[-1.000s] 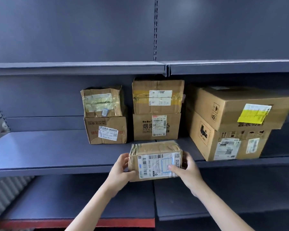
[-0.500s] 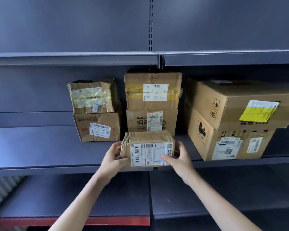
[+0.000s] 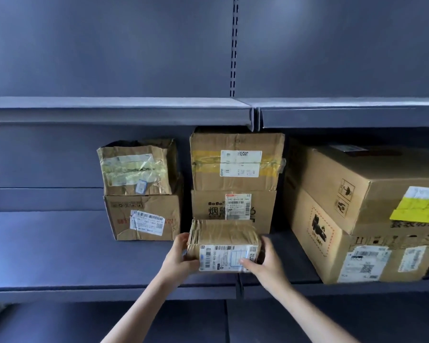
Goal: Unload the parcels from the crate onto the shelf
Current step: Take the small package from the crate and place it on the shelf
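Note:
A small taped cardboard parcel (image 3: 224, 237) with a white shipping label facing me sits on the middle shelf board (image 3: 60, 248), just in front of the centre stack. My left hand (image 3: 177, 258) grips its left side. Wrapped around its right side is my right hand (image 3: 268, 262), thumb across the label. The crate is out of view.
Behind the parcel stand two stacked boxes (image 3: 235, 184). To the left is a second stack of two crumpled boxes (image 3: 141, 191). Two large boxes (image 3: 357, 214) fill the right end. An upper shelf (image 3: 119, 110) hangs close above the stacks. A lower shelf (image 3: 134, 320) lies below.
Both hands have carried the small parcel up and forward, from below the shelf's front edge onto the middle shelf board in front of the centre stack.

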Demonstrator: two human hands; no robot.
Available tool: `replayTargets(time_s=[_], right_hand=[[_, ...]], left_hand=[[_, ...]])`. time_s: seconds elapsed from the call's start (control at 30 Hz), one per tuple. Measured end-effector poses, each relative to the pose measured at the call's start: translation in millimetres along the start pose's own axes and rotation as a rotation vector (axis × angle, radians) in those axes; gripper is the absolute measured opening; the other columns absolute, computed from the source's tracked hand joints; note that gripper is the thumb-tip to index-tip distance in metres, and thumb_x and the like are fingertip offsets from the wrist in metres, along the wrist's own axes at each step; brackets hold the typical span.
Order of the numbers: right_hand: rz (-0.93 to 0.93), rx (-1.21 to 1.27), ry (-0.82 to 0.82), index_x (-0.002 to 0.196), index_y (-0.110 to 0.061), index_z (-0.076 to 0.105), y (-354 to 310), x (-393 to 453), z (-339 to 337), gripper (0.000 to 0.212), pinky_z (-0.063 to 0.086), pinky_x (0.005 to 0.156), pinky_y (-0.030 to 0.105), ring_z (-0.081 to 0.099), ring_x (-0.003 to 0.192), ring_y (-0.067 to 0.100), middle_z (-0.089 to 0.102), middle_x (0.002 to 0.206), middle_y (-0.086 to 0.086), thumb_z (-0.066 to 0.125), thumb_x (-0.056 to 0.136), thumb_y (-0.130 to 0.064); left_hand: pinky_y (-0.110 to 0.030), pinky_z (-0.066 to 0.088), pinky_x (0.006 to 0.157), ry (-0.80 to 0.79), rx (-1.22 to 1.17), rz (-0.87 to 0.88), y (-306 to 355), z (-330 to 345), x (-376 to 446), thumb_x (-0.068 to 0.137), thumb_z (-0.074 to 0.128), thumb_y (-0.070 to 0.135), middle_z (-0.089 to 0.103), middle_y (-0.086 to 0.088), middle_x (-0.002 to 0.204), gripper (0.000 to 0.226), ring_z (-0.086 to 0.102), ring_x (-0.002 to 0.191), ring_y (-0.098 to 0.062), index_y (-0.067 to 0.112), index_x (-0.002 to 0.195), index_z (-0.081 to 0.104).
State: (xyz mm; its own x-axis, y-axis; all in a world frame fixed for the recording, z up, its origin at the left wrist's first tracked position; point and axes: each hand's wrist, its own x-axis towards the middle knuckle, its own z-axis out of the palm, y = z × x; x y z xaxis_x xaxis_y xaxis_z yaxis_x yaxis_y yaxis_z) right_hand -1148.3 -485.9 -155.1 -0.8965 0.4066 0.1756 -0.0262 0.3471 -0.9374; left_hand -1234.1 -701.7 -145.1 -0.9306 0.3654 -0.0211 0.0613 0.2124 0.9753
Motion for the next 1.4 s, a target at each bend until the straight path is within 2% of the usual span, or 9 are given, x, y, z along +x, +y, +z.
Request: replayTargets(time_s=[0.1, 0.2, 0.33, 0.57, 0.77, 0.93, 1.17, 1.3, 1.4], right_hand=[[-0.004, -0.044, 0.000, 0.114, -0.026, 0.044, 13, 16, 4, 0.059, 0.043, 0.066, 0.003, 0.056, 0.091, -0.005, 0.058, 0.099, -0.017, 0.078, 0.070, -0.010], [0.003, -0.057, 0.004, 0.115, -0.025, 0.042, 21, 27, 8, 0.059, 0.040, 0.065, 0.000, 0.053, 0.086, -0.009, 0.054, 0.097, -0.021, 0.078, 0.070, -0.010], [0.004, -0.090, 0.019, 0.118, -0.019, 0.044, 30, 37, 12, 0.060, 0.042, 0.075, 0.014, 0.056, 0.093, 0.005, 0.058, 0.103, -0.009, 0.079, 0.070, -0.012], [0.007, -0.083, 0.019, 0.104, -0.035, 0.041, 34, 51, 17, 0.055, 0.044, 0.064, 0.004, 0.056, 0.084, -0.012, 0.057, 0.094, -0.021, 0.077, 0.070, -0.012], [0.005, -0.073, 0.020, 0.106, -0.034, 0.042, 36, 59, 20, 0.056, 0.045, 0.070, 0.011, 0.056, 0.089, -0.008, 0.056, 0.096, -0.022, 0.078, 0.068, -0.014], [-0.009, -0.061, 0.044, 0.108, -0.033, 0.043, 39, 60, 24, 0.055, 0.043, 0.069, 0.008, 0.056, 0.091, -0.008, 0.058, 0.099, -0.018, 0.077, 0.069, -0.014], [-0.006, -0.069, 0.063, 0.106, -0.034, 0.043, 41, 61, 29, 0.050, 0.042, 0.066, 0.007, 0.055, 0.087, -0.008, 0.056, 0.096, -0.020, 0.075, 0.071, -0.019], [0.026, -0.073, 0.056, 0.106, -0.035, 0.041, 40, 60, 27, 0.051, 0.041, 0.059, 0.000, 0.054, 0.080, -0.015, 0.054, 0.092, -0.025, 0.075, 0.071, -0.020], [0.041, -0.047, 0.033, 0.109, -0.033, 0.041, 37, 58, 25, 0.053, 0.041, 0.061, 0.002, 0.054, 0.083, -0.013, 0.056, 0.095, -0.022, 0.075, 0.071, -0.019]], left_hand=[[-0.055, 0.052, 0.086, 0.020, 0.053, -0.013, -12, 5, 20, 0.051, 0.075, 0.014, 0.067, -0.012, 0.103, 0.073, 0.063, 0.093, -0.031, 0.026, 0.116, 0.042], [-0.047, 0.051, 0.086, 0.040, 0.079, -0.018, -22, 10, 35, 0.049, 0.076, 0.019, 0.066, -0.001, 0.098, 0.076, 0.061, 0.088, -0.019, 0.025, 0.117, 0.043], [-0.045, 0.050, 0.088, 0.046, 0.066, -0.019, -28, 14, 46, 0.053, 0.071, 0.009, 0.063, 0.004, 0.097, 0.071, 0.059, 0.091, -0.019, 0.028, 0.114, 0.041], [-0.035, 0.047, 0.082, 0.097, 0.064, -0.010, -29, 17, 55, 0.053, 0.062, 0.013, 0.058, 0.010, 0.094, 0.068, 0.056, 0.087, -0.014, 0.030, 0.116, 0.040], [-0.040, 0.049, 0.086, 0.121, 0.060, -0.023, -30, 18, 63, 0.055, 0.062, 0.015, 0.059, 0.005, 0.095, 0.070, 0.056, 0.090, -0.018, 0.030, 0.119, 0.040], [-0.035, 0.047, 0.084, 0.127, 0.069, -0.029, -33, 20, 65, 0.058, 0.059, 0.018, 0.060, 0.010, 0.095, 0.075, 0.057, 0.093, -0.016, 0.029, 0.129, 0.037], [-0.037, 0.049, 0.089, 0.130, 0.003, -0.009, -35, 20, 69, 0.078, 0.059, -0.008, 0.058, 0.012, 0.102, 0.069, 0.056, 0.100, -0.014, 0.022, 0.136, 0.035], [-0.033, 0.048, 0.093, 0.131, -0.018, -0.037, -36, 20, 67, 0.079, 0.060, -0.006, 0.060, 0.010, 0.106, 0.069, 0.057, 0.103, -0.012, 0.020, 0.138, 0.034], [-0.043, 0.045, 0.102, 0.116, 0.010, -0.042, -36, 18, 62, 0.070, 0.066, 0.006, 0.060, -0.001, 0.119, 0.076, 0.056, 0.113, -0.020, 0.018, 0.138, 0.035]])
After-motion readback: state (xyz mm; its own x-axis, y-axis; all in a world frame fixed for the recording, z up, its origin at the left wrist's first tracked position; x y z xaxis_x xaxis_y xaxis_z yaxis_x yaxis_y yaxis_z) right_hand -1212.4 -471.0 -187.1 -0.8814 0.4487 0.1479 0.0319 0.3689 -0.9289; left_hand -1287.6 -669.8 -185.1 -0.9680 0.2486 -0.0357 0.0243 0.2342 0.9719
